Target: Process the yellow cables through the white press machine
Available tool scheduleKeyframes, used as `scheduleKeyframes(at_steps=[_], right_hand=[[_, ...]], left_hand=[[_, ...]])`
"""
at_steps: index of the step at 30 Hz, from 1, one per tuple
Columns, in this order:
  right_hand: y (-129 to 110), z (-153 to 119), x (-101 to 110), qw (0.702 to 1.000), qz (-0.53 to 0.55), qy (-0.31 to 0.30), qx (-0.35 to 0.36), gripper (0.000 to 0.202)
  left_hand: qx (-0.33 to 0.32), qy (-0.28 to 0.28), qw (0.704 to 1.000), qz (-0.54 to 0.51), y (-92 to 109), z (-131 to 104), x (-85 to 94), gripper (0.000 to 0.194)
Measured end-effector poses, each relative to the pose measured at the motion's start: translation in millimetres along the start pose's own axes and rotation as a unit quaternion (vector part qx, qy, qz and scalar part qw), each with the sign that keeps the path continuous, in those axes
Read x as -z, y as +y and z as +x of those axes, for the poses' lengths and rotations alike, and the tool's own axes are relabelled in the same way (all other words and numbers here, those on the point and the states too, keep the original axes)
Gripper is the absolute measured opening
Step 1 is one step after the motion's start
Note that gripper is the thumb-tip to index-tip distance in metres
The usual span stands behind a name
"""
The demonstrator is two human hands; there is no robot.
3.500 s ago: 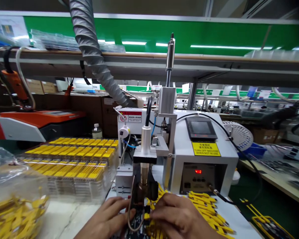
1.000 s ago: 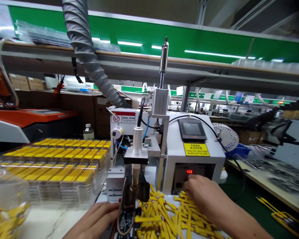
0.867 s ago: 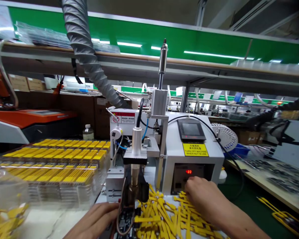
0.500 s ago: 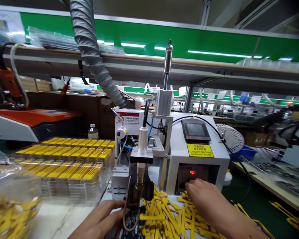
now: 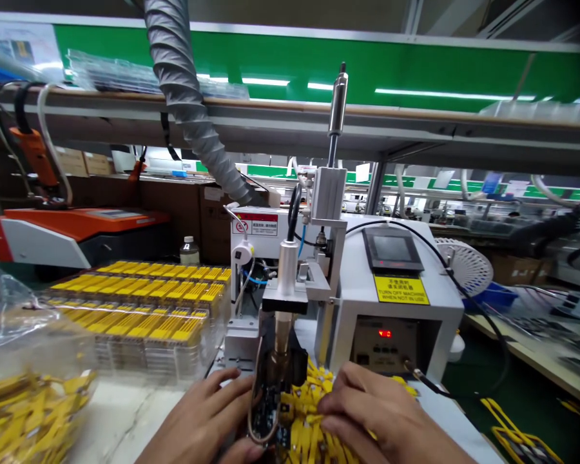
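Note:
Beneath the soldering machine's metal head (image 5: 284,335) lies a dark circuit board (image 5: 268,409), partly hidden by a looped wire in front of it. My left hand (image 5: 207,412) grips the board's left side, thumb toward me and fingers beyond; the fingertips are partly covered. To the right, a heap of yellow flat strips (image 5: 307,432) lies against the board. My right hand (image 5: 367,412) reaches over this heap with thumb and fingers pinched together on a yellow strip (image 5: 297,408) whose other end is at the board.
Clear trays of yellow strips (image 5: 140,303) are stacked at left, behind a plastic bag (image 5: 33,399) of more strips. A control box (image 5: 401,303) with a red display stands right. A grey duct (image 5: 188,103) hangs above; a black cable (image 5: 493,335) loops at right.
My right hand has come back from the far side of the heap near the control box toward the board, closing on a strip. My left thumb now shows at the board's front. The view has shifted slightly.

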State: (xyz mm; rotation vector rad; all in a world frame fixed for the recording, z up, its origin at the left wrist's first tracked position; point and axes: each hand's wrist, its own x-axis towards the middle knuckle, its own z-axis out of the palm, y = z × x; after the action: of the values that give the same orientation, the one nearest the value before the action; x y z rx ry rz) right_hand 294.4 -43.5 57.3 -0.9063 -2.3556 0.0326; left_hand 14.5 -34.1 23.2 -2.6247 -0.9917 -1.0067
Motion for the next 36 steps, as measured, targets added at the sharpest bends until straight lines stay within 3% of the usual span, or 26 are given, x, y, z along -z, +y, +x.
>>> scheduleKeyframes(at_steps=[4, 7, 10, 13, 20, 26, 32, 36], right_hand=[[-2, 7, -26, 0.992, 0.058, 0.095, 0.052, 0.018], [0, 8, -44, 0.989, 0.064, 0.117, 0.06, 0.024], [1, 6, -51, 0.989, 0.048, 0.124, 0.07, 0.023], [2, 5, -50, 0.991, 0.053, 0.102, 0.071, 0.02], [6, 4, -48, 0.995, 0.028, 0.068, 0.071, 0.019], [3, 5, -50, 0.998, 0.046, -0.015, -0.031, 0.013], [4, 5, -47, 0.998, 0.021, 0.039, 0.042, 0.018], [2, 7, -41, 0.995, 0.089, 0.015, 0.03, 0.024]], left_hand=[[-0.005, 0.001, 1.0, 0.001, 0, 5, -1.2, 0.055], [-0.022, 0.0, 0.999, 0.044, -3, 2, -1.5, 0.049], [-0.087, 0.001, 0.984, 0.158, -6, -2, -1.2, 0.037], [-0.147, 0.016, 0.96, 0.238, -7, 1, 0.9, 0.035], [-0.182, 0.006, 0.953, 0.241, -7, 9, 4.7, 0.035], [-0.195, -0.015, 0.948, 0.252, 2, 15, 6.7, 0.037], [-0.263, -0.046, 0.911, 0.315, 6, 24, 16.5, 0.044], [-0.264, -0.047, 0.916, 0.299, 8, 28, 17.3, 0.046]])
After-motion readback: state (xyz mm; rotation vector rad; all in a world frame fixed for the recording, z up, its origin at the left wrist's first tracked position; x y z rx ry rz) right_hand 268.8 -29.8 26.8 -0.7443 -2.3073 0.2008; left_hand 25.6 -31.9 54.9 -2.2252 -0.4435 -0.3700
